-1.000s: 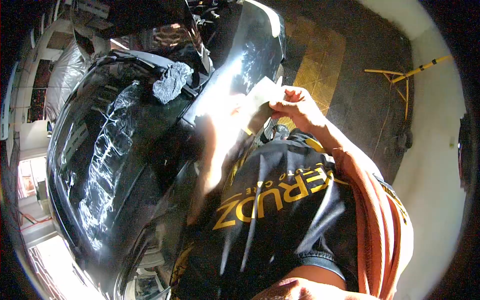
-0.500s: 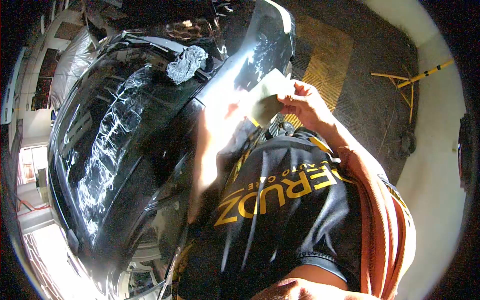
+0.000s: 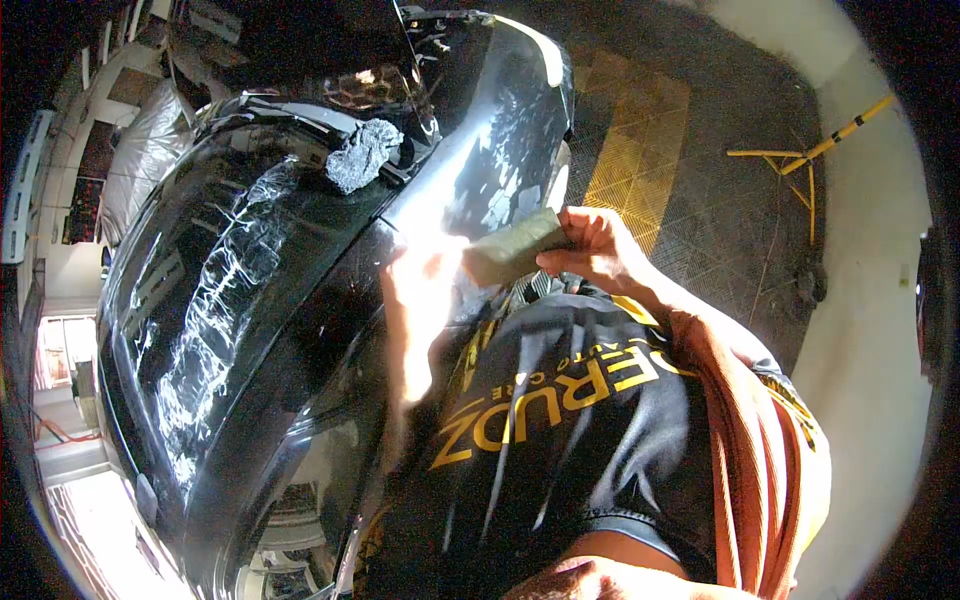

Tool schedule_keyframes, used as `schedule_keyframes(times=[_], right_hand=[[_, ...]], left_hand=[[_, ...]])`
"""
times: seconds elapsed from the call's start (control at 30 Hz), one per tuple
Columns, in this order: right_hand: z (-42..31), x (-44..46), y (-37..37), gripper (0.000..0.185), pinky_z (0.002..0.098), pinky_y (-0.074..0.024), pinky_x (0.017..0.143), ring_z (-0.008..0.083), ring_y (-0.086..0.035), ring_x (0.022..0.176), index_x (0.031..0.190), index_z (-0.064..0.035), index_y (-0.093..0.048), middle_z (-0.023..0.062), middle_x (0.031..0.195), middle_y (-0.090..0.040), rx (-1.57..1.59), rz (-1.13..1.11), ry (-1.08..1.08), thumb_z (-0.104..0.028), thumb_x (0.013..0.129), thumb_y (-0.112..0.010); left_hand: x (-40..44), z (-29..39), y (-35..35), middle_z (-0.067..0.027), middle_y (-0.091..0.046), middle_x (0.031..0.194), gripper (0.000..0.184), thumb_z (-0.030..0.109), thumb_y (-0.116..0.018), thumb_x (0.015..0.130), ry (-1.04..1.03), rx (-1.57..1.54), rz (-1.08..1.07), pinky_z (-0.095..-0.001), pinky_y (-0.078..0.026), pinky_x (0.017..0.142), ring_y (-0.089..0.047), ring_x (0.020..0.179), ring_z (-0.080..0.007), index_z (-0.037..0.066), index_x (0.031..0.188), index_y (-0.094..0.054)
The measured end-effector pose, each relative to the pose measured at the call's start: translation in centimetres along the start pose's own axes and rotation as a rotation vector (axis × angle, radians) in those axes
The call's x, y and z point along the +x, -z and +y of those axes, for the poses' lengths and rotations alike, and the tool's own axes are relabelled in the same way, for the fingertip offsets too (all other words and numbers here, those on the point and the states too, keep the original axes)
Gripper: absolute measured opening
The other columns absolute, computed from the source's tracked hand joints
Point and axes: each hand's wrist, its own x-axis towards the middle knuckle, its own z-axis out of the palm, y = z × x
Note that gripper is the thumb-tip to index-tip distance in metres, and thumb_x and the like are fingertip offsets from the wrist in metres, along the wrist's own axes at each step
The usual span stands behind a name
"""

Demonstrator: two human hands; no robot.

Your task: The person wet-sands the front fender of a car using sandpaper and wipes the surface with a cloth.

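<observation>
A small greenish-grey sheet, like sandpaper (image 3: 515, 248), is stretched between my two hands in front of my shirt. My right hand (image 3: 598, 248) pinches its right end between thumb and fingers. At the opposite end is my left hand (image 3: 428, 275), with its fingers closed at the sheet's edge; strong sunlight washes out their detail. Just beyond the hands lies a glossy black car body panel (image 3: 500, 150) with whitish patches and bright glare.
A crumpled silvery wrap (image 3: 365, 155) sits on the car beside the hood (image 3: 290, 240), which shows white reflections. To the right are a floor of black and yellow grid tiles (image 3: 640, 150) and a yellow stand (image 3: 800, 160) near the wall. A brown towel (image 3: 760, 480) hangs over my right shoulder.
The sheet has come down from an upright, tilted position to lie flatter between the hands. My right hand has moved slightly down, and the view has shifted a little.
</observation>
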Motion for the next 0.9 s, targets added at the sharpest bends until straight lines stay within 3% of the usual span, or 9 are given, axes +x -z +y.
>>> schedule_keyframes(times=[0.17,0.23,0.27,0.43,0.53,0.67,0.73,0.83,0.9], right_hand=[[1.0,-0.8,0.6,0.028,0.0261,-0.0553,0.073,0.0118,-0.068,0.081,0.108,0.0017,-0.066,0.0084,0.092,-0.073,-0.227,0.038,0.075,0.003,0.082,-0.077],[-0.1,-1.7,0.6,0.028,0.0261,-0.0552,0.071,0.0119,-0.068,0.079,0.108,0.0022,-0.066,0.0087,0.091,-0.073,-0.203,0.05,-0.023,0.002,0.083,-0.077],[-0.4,-2.1,0.8,0.027,0.0262,-0.0551,0.069,0.0119,-0.068,0.078,0.107,0.0026,-0.066,0.0089,0.091,-0.072,-0.181,0.065,-0.121,0.002,0.083,-0.077],[0.7,-3.2,1.3,0.029,0.0286,-0.0551,0.07,0.0134,-0.067,0.077,0.106,0.0041,-0.066,0.0098,0.089,-0.072,-0.077,0.044,0.033,0.0,0.08,-0.078],[2.1,-4.0,3.1,0.036,0.0266,-0.0542,0.071,0.0135,-0.068,0.079,0.105,0.0013,-0.067,0.0092,0.09,-0.072,0.057,-0.028,-0.053,-0.003,0.073,-0.085],[1.0,-3.5,1.8,0.075,0.032,-0.0497,0.093,0.0171,-0.064,0.104,0.125,-0.0012,-0.058,0.0104,0.116,-0.067,0.346,-0.183,-0.013,-0.031,0.066,-0.093],[0.9,-3.1,1.0,0.098,0.0353,-0.0398,0.109,0.0211,-0.054,0.125,0.143,-0.0006,-0.045,0.0137,0.137,-0.057,0.212,-0.188,-0.017,-0.052,0.07,-0.084],[0.7,-2.1,-0.2,0.082,0.0395,-0.0338,0.114,0.0246,-0.048,0.133,0.153,-0.003,-0.035,0.014,0.15,-0.047,0.451,-0.181,-0.081,-0.05,0.092,-0.062],[0.6,-0.7,0.2,0.079,0.0399,-0.0328,0.115,0.025,-0.048,0.133,0.153,-0.0028,-0.036,0.0138,0.15,-0.047,0.48,-0.175,-0.026,-0.048,0.093,-0.06]], left_hand=[[-0.6,0.0,-0.1,-0.0062,-0.069,0.1,0.016,0.006,-0.065,0.092,0.223,-0.121,-0.171,-0.0259,-0.052,0.078,-0.064,0.088,-0.0108,0.001,0.107,-0.069],[-1.1,0.0,-1.2,-0.0073,-0.067,0.106,0.025,0.008,-0.065,0.093,0.122,-0.606,-0.216,-0.0265,-0.052,0.079,-0.063,0.092,-0.0112,0.001,0.117,-0.065],[-1.2,0.4,-1.2,-0.0078,-0.066,0.111,0.032,0.006,-0.064,0.093,0.122,-0.587,-0.265,-0.0278,-0.052,0.08,-0.062,0.097,-0.012,0.0,0.124,-0.06],[-1.7,2.4,-2.6,-0.0065,-0.071,0.092,0.013,-0.001,-0.065,0.092,0.189,-0.203,-0.316,-0.0268,-0.055,0.075,-0.066,0.083,-0.012,0.001,0.105,-0.068],[-1.7,2.6,-3.0,-0.0069,-0.072,0.087,0.013,-0.005,-0.062,0.092,0.295,-0.306,-0.301,-0.0258,-0.055,0.073,-0.066,0.08,-0.0113,0.002,0.1,-0.069],[-0.8,2.3,-2.7,-0.0076,-0.072,0.089,0.018,-0.009,-0.06,0.091,0.258,-0.259,-0.31,-0.0252,-0.055,0.073,-0.067,0.083,-0.0117,0.001,0.103,-0.068],[-0.4,2.3,-3.0,-0.0081,-0.072,0.09,0.017,-0.007,-0.062,0.091,0.194,-0.206,-0.292,-0.0258,-0.055,0.073,-0.068,0.083,-0.0125,0.001,0.104,-0.068],[1.3,2.0,-3.0,-0.0091,-0.073,0.09,0.018,-0.001,-0.067,0.089,0.095,-0.102,-0.244,-0.0276,-0.056,0.073,-0.069,0.082,-0.0147,0.002,0.107,-0.067],[3.7,2.3,-1.8,-0.0122,-0.072,0.094,0.027,0.012,-0.076,0.085,-0.036,-0.019,-0.185,-0.0329,-0.056,0.077,-0.07,0.084,-0.0212,0.004,0.11,-0.068]])
